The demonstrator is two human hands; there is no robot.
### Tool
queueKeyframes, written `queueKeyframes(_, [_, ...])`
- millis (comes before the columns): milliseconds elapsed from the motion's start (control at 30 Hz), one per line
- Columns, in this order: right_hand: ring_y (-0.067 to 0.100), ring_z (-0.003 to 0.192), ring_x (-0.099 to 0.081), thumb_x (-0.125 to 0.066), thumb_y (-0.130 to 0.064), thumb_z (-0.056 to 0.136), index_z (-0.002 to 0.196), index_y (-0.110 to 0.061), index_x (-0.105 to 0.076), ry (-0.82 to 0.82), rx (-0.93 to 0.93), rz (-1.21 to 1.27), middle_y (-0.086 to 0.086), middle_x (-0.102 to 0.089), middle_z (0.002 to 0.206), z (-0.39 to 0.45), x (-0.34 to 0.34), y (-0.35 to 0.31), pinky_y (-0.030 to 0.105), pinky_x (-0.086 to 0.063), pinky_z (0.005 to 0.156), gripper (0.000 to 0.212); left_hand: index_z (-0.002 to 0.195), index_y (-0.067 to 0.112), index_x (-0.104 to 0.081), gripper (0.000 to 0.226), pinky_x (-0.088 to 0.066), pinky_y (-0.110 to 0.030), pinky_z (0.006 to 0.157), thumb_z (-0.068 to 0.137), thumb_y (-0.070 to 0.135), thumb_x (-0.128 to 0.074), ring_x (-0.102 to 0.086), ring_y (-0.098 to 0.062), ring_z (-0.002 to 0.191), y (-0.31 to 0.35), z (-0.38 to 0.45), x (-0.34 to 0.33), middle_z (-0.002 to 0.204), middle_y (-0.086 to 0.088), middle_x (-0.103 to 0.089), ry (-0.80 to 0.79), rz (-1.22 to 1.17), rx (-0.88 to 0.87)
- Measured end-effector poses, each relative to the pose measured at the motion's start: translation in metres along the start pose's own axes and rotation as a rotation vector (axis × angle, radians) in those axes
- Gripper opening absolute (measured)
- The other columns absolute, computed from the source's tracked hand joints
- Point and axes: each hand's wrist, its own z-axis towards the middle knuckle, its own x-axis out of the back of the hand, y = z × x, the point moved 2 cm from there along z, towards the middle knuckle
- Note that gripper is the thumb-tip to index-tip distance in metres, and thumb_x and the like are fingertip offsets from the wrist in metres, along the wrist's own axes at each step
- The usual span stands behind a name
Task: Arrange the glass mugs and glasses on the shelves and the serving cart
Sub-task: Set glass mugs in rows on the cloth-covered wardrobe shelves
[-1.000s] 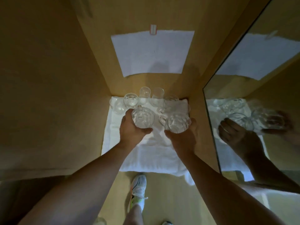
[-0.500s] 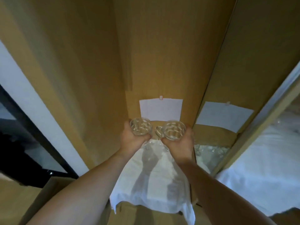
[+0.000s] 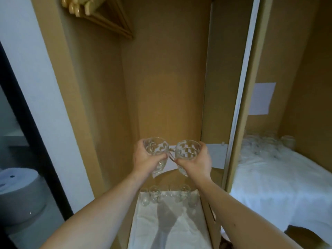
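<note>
Glass mugs are sitting one in each hand: I am watching the left mug (image 3: 156, 147) being gripped around its body by the left hand (image 3: 146, 159), and the right mug (image 3: 187, 150), handle turned toward the other, being clasped the same way by the right hand (image 3: 196, 162). A second ago both were low over the white cloth (image 3: 170, 225) among the small glasses (image 3: 155, 195); now they are being carried up in the centre of the frame, clear of the wooden shelf (image 3: 209, 220), so I judge the pair is heading to another spot. Both mugs are clear, thick and dimpled, catching light in patches. The cloth is looking soft and creased, and the cupboard panels are smooth, matte and tan.
</note>
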Motion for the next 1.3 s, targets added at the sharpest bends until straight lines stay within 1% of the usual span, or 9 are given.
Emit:
queueKeyframes(267, [0.020,0.129,-0.050,-0.081,-0.070,0.034,0.149,-0.029,-0.031,0.158,-0.053,-0.034,-0.005,-0.053,0.138,-0.054,0.052,-0.014,0.043,-0.047,0.107,0.132,0.130,0.028,-0.046,0.096,-0.040,-0.029,0.091,0.051,0.037,-0.099,-0.055,-0.015,0.113,0.023,-0.029,0.005,0.121,0.009,-0.055,-0.137,-0.068,-0.083])
queueKeyframes(400, [0.018,0.125,-0.052,-0.080,-0.065,0.034,0.147,-0.029,-0.032,0.232,-0.085,-0.073,-0.006,-0.054,0.135,-0.077,0.081,-0.005,0.041,-0.048,0.103,0.129,0.124,0.032,-0.045,0.094,-0.050,-0.044,0.100,0.046,0.044,-0.097,-0.059,-0.021,0.112,0.025,-0.053,-0.007,0.121,0.005,-0.058,-0.260,-0.086,-0.079])
queueKeyframes(467, [0.017,0.121,-0.054,-0.079,-0.067,0.033,0.146,-0.030,-0.032,0.251,-0.112,-0.091,-0.008,-0.056,0.132,-0.086,0.095,-0.003,0.033,-0.047,0.096,0.127,0.125,0.033,-0.044,0.098,-0.051,-0.042,0.097,0.041,0.052,-0.093,-0.059,-0.020,0.110,0.030,-0.067,-0.012,0.119,0.007,-0.058,-0.288,-0.088,-0.069])
queueKeyframes(633, [0.018,0.123,-0.054,-0.076,-0.071,0.031,0.150,-0.026,-0.033,0.308,-0.126,-0.103,-0.007,-0.057,0.133,-0.087,0.131,0.000,0.034,-0.045,0.092,0.134,0.129,0.035,-0.041,0.098,-0.050,-0.039,0.094,0.048,0.052,-0.094,-0.055,-0.020,0.111,0.052,-0.090,-0.034,0.120,0.007,-0.054,-0.327,-0.081,-0.081])
queueKeyframes(800, [0.019,0.127,-0.051,-0.093,-0.049,0.050,0.151,-0.023,-0.034,0.329,-0.117,-0.157,-0.003,-0.056,0.137,-0.080,0.173,0.018,0.036,-0.044,0.099,0.120,0.129,0.032,-0.043,0.095,-0.049,-0.038,0.092,0.050,0.049,-0.094,-0.055,-0.019,0.108,0.070,-0.115,-0.065,0.120,0.008,-0.054,-0.339,-0.072,-0.088])
queueKeyframes(933, [0.021,0.131,-0.049,-0.092,-0.048,0.051,0.151,-0.024,-0.032,0.324,-0.109,-0.183,-0.003,-0.054,0.138,-0.076,0.211,0.038,0.040,-0.045,0.105,0.119,0.120,0.036,-0.041,0.091,-0.048,-0.037,0.092,0.046,0.053,-0.091,-0.055,-0.018,0.108,0.087,-0.137,-0.096,0.118,0.010,-0.054,-0.342,-0.074,-0.077])
queueKeyframes(1100, [0.020,0.132,-0.047,-0.092,-0.048,0.052,0.151,-0.026,-0.032,0.307,-0.118,-0.191,-0.003,-0.052,0.141,-0.068,0.260,0.064,0.042,-0.044,0.107,0.117,0.129,0.032,-0.042,0.097,-0.048,-0.042,0.098,0.048,0.052,-0.092,-0.054,-0.019,0.113,0.102,-0.166,-0.142,0.124,0.008,-0.052,-0.349,-0.047,-0.064])
queueKeyframes(1200, [0.021,0.135,-0.045,-0.093,-0.047,0.054,0.152,-0.024,-0.030,0.294,-0.122,-0.184,-0.002,-0.050,0.145,-0.062,0.287,0.079,0.043,-0.042,0.109,0.119,0.127,0.035,-0.042,0.097,-0.048,-0.035,0.090,0.046,0.053,-0.092,-0.054,-0.014,0.108,0.112,-0.182,-0.167,0.118,0.015,-0.052,-0.350,-0.060,-0.057])
queueKeyframes(1300, [0.022,0.136,-0.044,-0.093,-0.047,0.054,0.153,-0.024,-0.030,0.284,-0.119,-0.178,-0.001,-0.049,0.147,-0.056,0.312,0.090,0.044,-0.042,0.110,0.120,0.106,0.043,-0.045,0.078,-0.042,-0.020,0.070,0.045,0.050,-0.093,-0.053,0.005,0.094,0.123,-0.194,-0.189,0.103,0.027,-0.051,-0.337,-0.082,-0.053])
